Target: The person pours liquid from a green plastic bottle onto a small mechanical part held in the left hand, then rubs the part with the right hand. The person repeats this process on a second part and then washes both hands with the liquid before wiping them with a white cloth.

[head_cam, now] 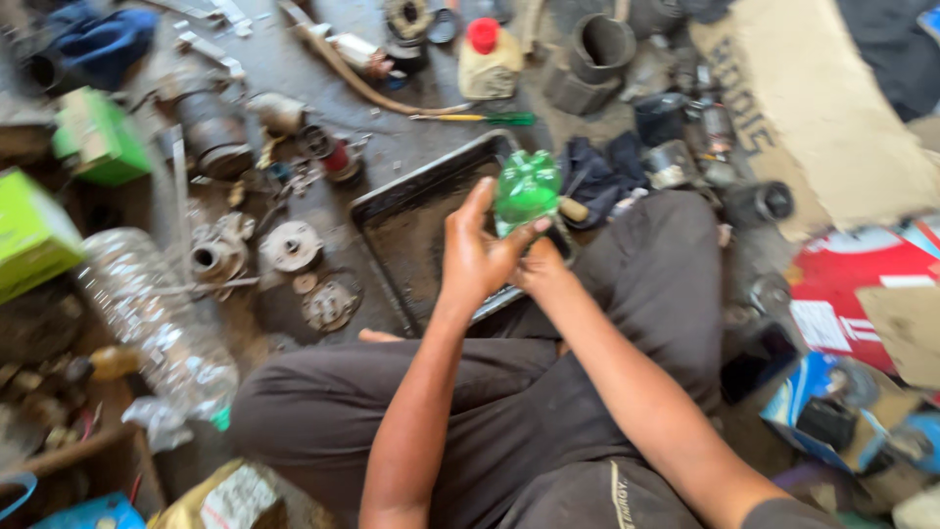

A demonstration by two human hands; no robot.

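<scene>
1. The person sits cross-legged on the floor (294, 69), and both hands meet over a dark metal tray (411, 196) just ahead of the knees.
2. The left hand (475, 257) wraps the lower part of a green plastic bottle (527, 191); its fingers (478, 201) are curled and clamped around the bottle, thumb across the front.
3. The right hand (540, 269) sits just below and behind the bottle, touching its base; the picture is blurred, so I cannot tell whether its fingers are closed on the bottle or only bracing it.
4. The bottle stands roughly upright, held above the tray's near right corner, not resting on it.
5. To handle this well, I judge the bottle should stay over the tray so that any spill lands inside, with the lower hand supporting the base and the grip firm but not crushing the thin plastic.
6. Around the tray lie metal machine parts (294, 245), a clear plastic bottle (152, 313) and a red-capped container (487, 54).
</scene>
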